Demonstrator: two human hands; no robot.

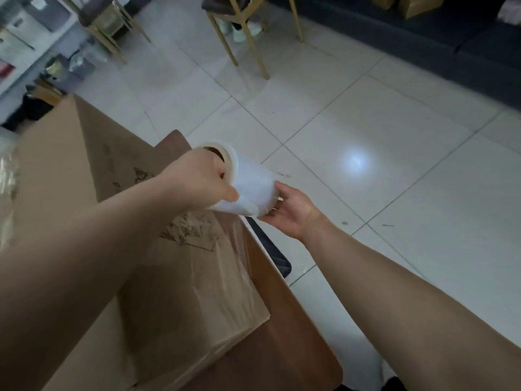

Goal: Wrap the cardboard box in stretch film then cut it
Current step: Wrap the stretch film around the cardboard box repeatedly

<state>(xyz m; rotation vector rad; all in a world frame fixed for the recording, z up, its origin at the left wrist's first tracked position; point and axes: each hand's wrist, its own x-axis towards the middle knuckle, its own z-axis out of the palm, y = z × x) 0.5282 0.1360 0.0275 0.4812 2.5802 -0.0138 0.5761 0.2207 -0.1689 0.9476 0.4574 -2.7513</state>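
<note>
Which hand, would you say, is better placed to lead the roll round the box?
Likely the left hand: it grips the roll on the box side; the right hand is over the floor.

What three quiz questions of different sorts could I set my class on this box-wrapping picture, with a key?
1. True or false: the stretch film roll lies flat on the floor.
2. Multiple choice: what does the cardboard box rest on? A) a brown table B) a chair seat C) a sofa
3. Fill in the gap: the left hand and the right hand each hold one ___ of the roll.

Key
1. False: both hands hold it up in the air, beside the box.
2. A
3. end
</note>
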